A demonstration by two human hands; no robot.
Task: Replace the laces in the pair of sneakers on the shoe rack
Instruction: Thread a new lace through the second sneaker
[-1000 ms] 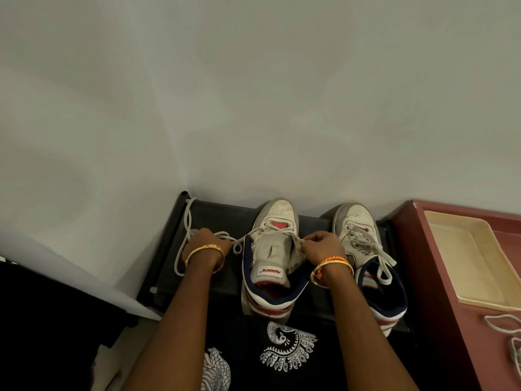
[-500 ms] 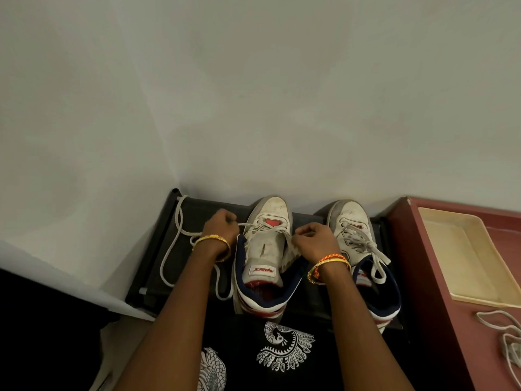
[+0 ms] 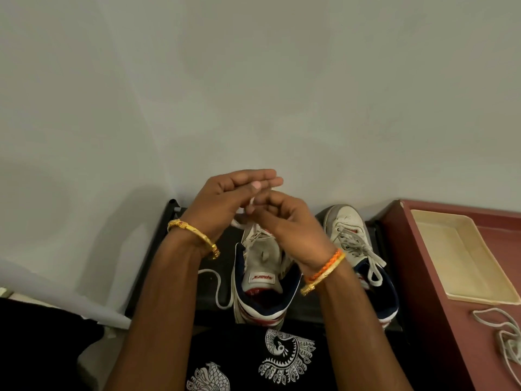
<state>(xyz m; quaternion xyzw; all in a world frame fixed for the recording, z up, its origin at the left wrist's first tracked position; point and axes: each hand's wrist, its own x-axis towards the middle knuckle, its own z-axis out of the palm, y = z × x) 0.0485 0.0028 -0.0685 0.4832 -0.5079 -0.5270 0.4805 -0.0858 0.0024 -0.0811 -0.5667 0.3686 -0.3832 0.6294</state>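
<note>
Two white sneakers with navy collars stand on the black shoe rack (image 3: 208,294) against the wall. The left sneaker (image 3: 262,280) has a loose white lace (image 3: 218,289) trailing over the rack on its left side. The right sneaker (image 3: 355,249) is fully laced. My left hand (image 3: 225,201) and my right hand (image 3: 284,224) are raised together above the left sneaker's toe. Both pinch the white lace where the fingers meet. The toe of the left sneaker is hidden behind my hands.
A dark red cabinet top (image 3: 439,334) adjoins the rack on the right. On it lie a cream tray (image 3: 462,255) and another white lace (image 3: 504,340) near the right edge. The pale wall rises directly behind the rack.
Both hands have lifted from the sides of the left sneaker and come together above its toe, drawing the lace up. The lace loop lying left of the sneaker has shortened.
</note>
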